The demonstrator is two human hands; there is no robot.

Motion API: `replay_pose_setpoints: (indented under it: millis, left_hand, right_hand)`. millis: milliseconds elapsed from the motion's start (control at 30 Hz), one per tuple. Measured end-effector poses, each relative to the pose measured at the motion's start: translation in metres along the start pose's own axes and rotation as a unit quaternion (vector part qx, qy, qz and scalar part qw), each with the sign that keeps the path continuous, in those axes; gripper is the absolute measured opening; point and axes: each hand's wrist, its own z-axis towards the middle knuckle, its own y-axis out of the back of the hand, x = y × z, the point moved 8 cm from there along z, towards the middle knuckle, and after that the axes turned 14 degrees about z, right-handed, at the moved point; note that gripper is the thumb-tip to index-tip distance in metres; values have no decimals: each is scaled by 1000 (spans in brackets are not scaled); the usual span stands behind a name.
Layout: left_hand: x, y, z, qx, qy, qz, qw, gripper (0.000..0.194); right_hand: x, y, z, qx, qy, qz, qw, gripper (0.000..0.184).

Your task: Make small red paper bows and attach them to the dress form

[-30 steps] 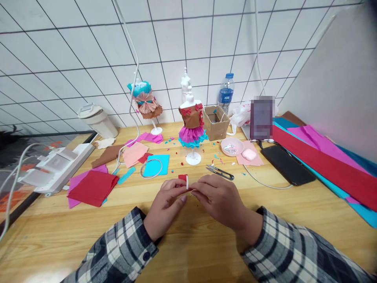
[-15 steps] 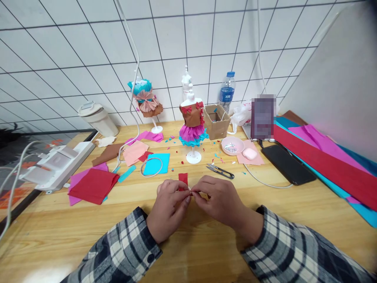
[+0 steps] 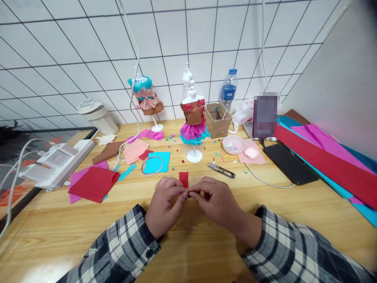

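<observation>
My left hand (image 3: 165, 206) and my right hand (image 3: 220, 204) meet above the table, thumbs and forefingers pinched tip to tip. Between them is a small white strip (image 3: 186, 190), nearly all hidden by the fingertips. A little piece of red crepe paper (image 3: 183, 179) lies just beyond the fingers, its near end covered by my left hand. Farther back stands a small white dress form wearing a paper dress (image 3: 193, 117) with brown top, red bows and a pink and blue skirt. Thread snips (image 3: 221, 170) lie beyond my right hand.
Folded red paper (image 3: 94, 184), a blue sheet with a ring (image 3: 151, 166) and a power strip (image 3: 66, 165) are at left. A pink dish (image 3: 233, 145), cardboard box (image 3: 218, 122), water bottle (image 3: 229, 90) and phone (image 3: 290, 163) stand or lie at right.
The white strip stood upright between my fingers and is now mostly hidden in the pinch. My hands have dropped slightly, uncovering more of the red paper piece.
</observation>
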Motion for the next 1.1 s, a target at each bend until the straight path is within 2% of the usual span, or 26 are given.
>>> replay_pose_setpoints:
  millis: [267,400,733,1000,1100]
  left_hand:
    - [0,1,4,0,5,-5,1000,20]
    - [-2,-1,4,2,-9,-4,1000,21]
    - [-7,-5,1,1,-38,40,998,20]
    - [-9,-5,-1,3,-50,55,997,19]
    - [-11,-4,1,-4,-62,41,997,18]
  right_hand:
    - [5,-7,-5,41,49,-54,996,20]
    - [6,-7,-6,42,52,-84,994,20]
    - [2,-1,-2,28,22,-75,997,15]
    - [0,2,1,-5,-28,-44,999,4]
    - [-9,2,3,-13,-72,-6,997,5]
